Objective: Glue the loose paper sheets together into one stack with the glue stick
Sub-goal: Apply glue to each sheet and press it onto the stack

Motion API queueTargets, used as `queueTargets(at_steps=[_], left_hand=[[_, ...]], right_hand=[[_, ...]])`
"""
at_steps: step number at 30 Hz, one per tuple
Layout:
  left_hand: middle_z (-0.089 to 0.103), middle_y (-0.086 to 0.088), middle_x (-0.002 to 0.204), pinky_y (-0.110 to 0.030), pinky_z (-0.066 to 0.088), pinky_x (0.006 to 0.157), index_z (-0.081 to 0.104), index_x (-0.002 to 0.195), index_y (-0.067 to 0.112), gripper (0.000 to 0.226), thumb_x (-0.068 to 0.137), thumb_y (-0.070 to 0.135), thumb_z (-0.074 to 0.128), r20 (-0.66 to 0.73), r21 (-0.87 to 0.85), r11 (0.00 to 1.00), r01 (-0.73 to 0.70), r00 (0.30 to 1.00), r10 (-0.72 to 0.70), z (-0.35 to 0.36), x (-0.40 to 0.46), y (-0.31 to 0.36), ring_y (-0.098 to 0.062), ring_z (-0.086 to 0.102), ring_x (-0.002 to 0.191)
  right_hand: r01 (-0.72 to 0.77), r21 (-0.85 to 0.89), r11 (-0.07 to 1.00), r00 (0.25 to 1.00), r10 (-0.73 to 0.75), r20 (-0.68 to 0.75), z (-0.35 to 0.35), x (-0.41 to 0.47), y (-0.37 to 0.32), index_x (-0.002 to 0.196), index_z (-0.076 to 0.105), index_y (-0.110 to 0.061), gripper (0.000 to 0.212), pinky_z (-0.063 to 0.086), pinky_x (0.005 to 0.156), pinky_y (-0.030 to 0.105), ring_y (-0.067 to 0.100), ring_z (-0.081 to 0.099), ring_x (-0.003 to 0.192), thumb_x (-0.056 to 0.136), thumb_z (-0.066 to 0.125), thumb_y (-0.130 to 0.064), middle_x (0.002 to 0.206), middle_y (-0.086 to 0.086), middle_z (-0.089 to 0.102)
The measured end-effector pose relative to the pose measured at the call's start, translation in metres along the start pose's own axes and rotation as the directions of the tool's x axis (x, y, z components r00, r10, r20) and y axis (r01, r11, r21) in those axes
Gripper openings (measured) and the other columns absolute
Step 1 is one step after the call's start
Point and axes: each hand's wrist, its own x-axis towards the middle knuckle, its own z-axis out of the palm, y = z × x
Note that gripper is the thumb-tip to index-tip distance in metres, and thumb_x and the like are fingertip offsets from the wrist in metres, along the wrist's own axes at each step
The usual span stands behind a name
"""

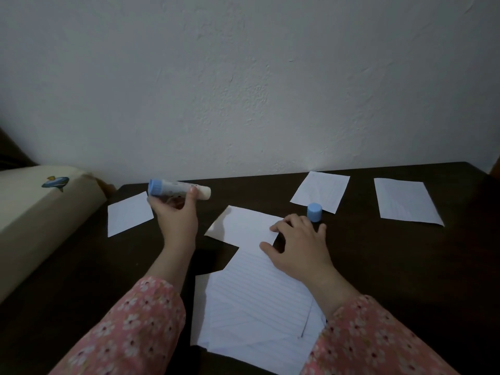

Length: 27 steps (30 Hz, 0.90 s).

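Note:
My left hand (176,215) holds the uncapped glue stick (178,191) sideways above the dark table (392,266), its blue base pointing left and its pale tip right. My right hand (297,246) rests flat, fingers spread, on the far corner of a small sheet (243,226) that lies over a stack of lined sheets (257,301) near me. The blue cap (314,212) stands upright just behind my right fingers. Loose sheets lie at the far left (128,214), far middle (322,191) and far right (405,202).
A cream cushion or mattress edge (40,212) with a small fish print borders the table on the left. A white wall (243,90) rises directly behind the table's far edge.

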Motion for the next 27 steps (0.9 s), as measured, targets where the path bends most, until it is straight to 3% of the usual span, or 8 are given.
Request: queueTargets(at_steps=[3,5,8,12,16,20,27], left_hand=[[0.046,-0.008,0.141,-0.043,0.042,0.105,0.021,0.147,0.024,0.077,0.086,0.018,0.067,-0.032,-0.11,0.989,0.098,0.994,-0.102,0.0,-0.014,0.005,-0.023,0.049,0.126],[0.054,-0.007,0.13,-0.036,0.047,0.097,0.023,0.148,0.019,0.076,0.086,0.019,0.067,0.017,-0.115,0.979,0.17,0.985,-0.169,0.001,-0.026,0.004,-0.019,0.058,0.113],[0.061,0.004,0.106,-0.026,0.049,0.077,0.028,0.145,0.017,0.073,0.085,0.025,0.069,0.111,-0.06,0.973,0.223,0.97,-0.215,0.005,-0.04,-0.004,-0.012,0.065,0.089],[0.063,0.003,0.105,-0.017,0.052,0.058,0.038,0.132,0.02,0.056,0.085,0.027,0.068,0.326,0.085,0.975,0.207,0.919,-0.223,0.011,-0.05,-0.008,-0.014,0.069,0.09],[0.063,-0.003,0.115,-0.034,0.055,0.084,0.04,0.127,0.023,0.052,0.084,0.032,0.069,0.484,0.238,0.937,0.256,0.805,-0.343,0.01,-0.053,-0.01,-0.019,0.067,0.099],[0.064,-0.012,0.113,-0.028,0.055,0.067,0.04,0.124,0.014,0.048,0.087,0.023,0.068,0.495,0.236,0.912,0.336,0.766,-0.411,0.004,-0.052,-0.008,-0.025,0.069,0.093],[0.065,-0.01,0.107,-0.037,0.054,0.086,0.039,0.126,0.014,0.051,0.087,0.028,0.068,0.49,0.441,0.849,0.292,0.714,-0.5,-0.012,-0.044,-0.001,-0.023,0.07,0.088]], right_hand=[[-0.03,-0.033,0.999,0.999,0.029,-0.023,-0.001,0.0,-0.002,0.125,0.052,-0.035,0.046,0.013,0.112,0.055,0.016,0.029,0.132,0.09,0.04,-0.063,0.132,-0.008,0.04],[-0.024,-0.019,1.0,0.999,0.023,-0.035,-0.001,0.0,-0.001,0.129,0.05,-0.034,0.037,0.015,0.111,0.054,0.016,0.024,0.137,0.098,0.037,-0.047,0.142,-0.008,0.037],[-0.025,-0.003,1.0,1.0,0.025,0.004,-0.002,0.0,0.0,0.137,0.044,-0.036,0.04,0.014,0.111,0.055,0.018,0.02,0.142,0.099,0.036,-0.03,0.15,-0.01,0.032],[-0.059,-0.021,0.998,0.997,0.058,-0.055,-0.001,0.0,0.0,0.13,0.05,-0.036,0.036,0.025,0.106,0.047,0.014,0.038,0.124,0.095,0.042,-0.036,0.128,-0.008,0.044],[-0.09,0.026,0.996,0.993,0.092,-0.076,-0.004,0.001,0.004,0.124,0.057,-0.036,0.033,0.032,0.099,0.039,0.011,0.043,0.111,0.092,0.049,-0.043,0.112,-0.007,0.043],[-0.084,0.018,0.996,0.994,0.085,-0.062,-0.008,0.001,0.004,0.127,0.057,-0.035,0.036,0.034,0.096,0.037,0.013,0.045,0.109,0.093,0.049,-0.045,0.111,-0.005,0.044],[-0.049,-0.04,0.998,0.998,0.047,-0.029,-0.01,-0.007,-0.004,0.132,0.054,-0.032,0.039,0.034,0.099,0.039,0.016,0.044,0.109,0.096,0.043,-0.044,0.111,-0.002,0.044]])
